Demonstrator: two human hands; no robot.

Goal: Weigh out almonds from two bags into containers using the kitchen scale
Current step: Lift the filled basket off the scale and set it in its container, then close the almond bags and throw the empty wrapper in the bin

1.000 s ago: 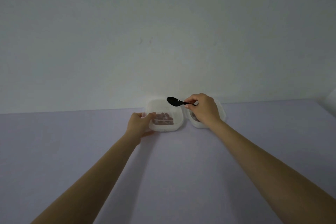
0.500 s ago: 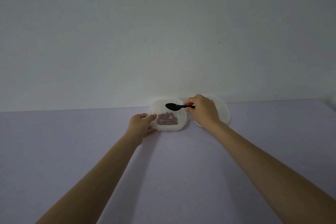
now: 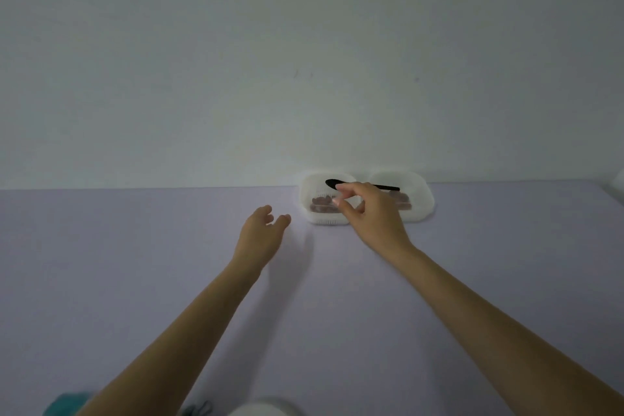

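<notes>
Two white plastic containers stand side by side against the wall, the left container (image 3: pixel 326 218) and the right container (image 3: pixel 420 199), each holding brown almonds (image 3: pixel 322 204). A black spoon (image 3: pixel 332 184) lies across their rims, bowl over the left one. My right hand (image 3: pixel 369 218) hovers in front of both containers with fingers loosely spread; its forefinger tip is at the spoon, and I see no grip on it. My left hand (image 3: pixel 261 233) hangs open above the table, a short way left of the left container, touching nothing. No bags or scale are identifiable.
The lilac table (image 3: pixel 135 263) runs back to a pale wall. A white rounded object (image 3: pixel 263 409) and something teal (image 3: pixel 64 405) show at the bottom edge. Another white thing (image 3: pixel 619 187) peeks in at the right edge.
My left hand let go of the left container and drew back to the left. My right hand's fingers loosened from the spoon handle, and the spoon now rests across both rims.
</notes>
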